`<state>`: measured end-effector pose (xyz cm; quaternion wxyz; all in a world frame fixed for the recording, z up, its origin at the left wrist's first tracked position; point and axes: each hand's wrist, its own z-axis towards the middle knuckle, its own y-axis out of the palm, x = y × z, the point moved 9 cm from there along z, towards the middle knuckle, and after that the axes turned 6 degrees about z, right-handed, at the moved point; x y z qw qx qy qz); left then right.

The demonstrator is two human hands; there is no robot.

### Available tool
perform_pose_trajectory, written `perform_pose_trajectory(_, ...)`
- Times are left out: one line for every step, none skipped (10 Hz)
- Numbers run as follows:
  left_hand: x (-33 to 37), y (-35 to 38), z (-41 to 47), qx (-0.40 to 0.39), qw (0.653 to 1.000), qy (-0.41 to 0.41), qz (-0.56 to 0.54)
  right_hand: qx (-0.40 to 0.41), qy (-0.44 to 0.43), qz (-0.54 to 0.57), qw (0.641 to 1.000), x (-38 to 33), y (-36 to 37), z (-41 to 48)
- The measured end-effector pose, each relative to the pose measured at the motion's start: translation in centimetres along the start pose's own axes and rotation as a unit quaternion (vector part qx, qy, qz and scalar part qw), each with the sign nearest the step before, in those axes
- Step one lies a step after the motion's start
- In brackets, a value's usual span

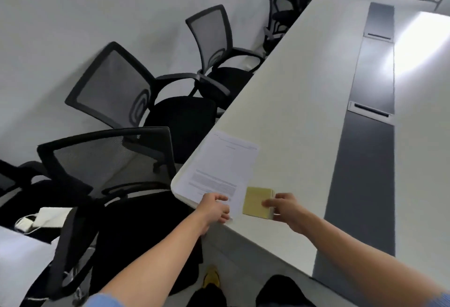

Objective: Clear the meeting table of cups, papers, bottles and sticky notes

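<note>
While chairs [170, 112] crowd the table [304, 112]: left hand [215, 207] pinching paper [219, 172], right hand [282, 207] gripping sticky notes [255, 200].

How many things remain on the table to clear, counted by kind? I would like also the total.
Printed paper sheet, under the left hand: 1
Yellow sticky note pad, gripped by the right hand: 1
Cups: 0 visible
Bottles: 0 visible
Total: 2
</note>
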<state>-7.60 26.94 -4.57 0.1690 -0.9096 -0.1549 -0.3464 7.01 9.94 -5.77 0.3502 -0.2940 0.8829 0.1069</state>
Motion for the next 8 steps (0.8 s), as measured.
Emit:
perform_pose_trajectory(0.6, -1.8, 3.2, 0.010, 0.987, 0.010, 0.159, 0.049, 0.033, 0.051, 0.997, 1.4, -1.7, 1.2)
perform_pose_trajectory(1.7, -2.3, 5.1, 0.004, 0.955, 0.036, 0.296, 0.056, 0.067, 0.067, 0.994, 3.0, -2.0, 1.6)
perform_pose_trajectory(2.3, -2.2, 6.8, -0.008, 0.929, 0.055, 0.366, 0.038, 0.098, 0.072, 0.992, 4.7, -0.7, 2.4)
perform_pose_trajectory(1.5, -1.8, 8.6, -0.032, 0.904, 0.050, 0.423, 0.058, 0.113, 0.086, 0.988, 5.9, 0.7, 3.4)
perform_pose_trajectory(0.8, -1.2, 9.7, -0.058, 0.878, 0.053, 0.473, 0.107, 0.088, 0.090, 0.986, 6.4, 1.0, 4.4)
perform_pose_trajectory(0.5, -0.8, 10.2, -0.048, 0.861, 0.061, 0.503, 0.154, 0.065, 0.018, 0.986, 6.4, 0.6, 4.9)
perform_pose_trajectory(0.6, -0.8, 11.1, -0.038, 0.850, 0.070, 0.520, 0.174, 0.056, -0.104, 0.978, 5.9, 0.7, 4.7)
perform_pose_trajectory(0.0, -0.7, 12.2, -0.067, 0.855, 0.058, 0.511, 0.187, 0.043, -0.219, 0.957, 4.2, 0.6, 3.7)
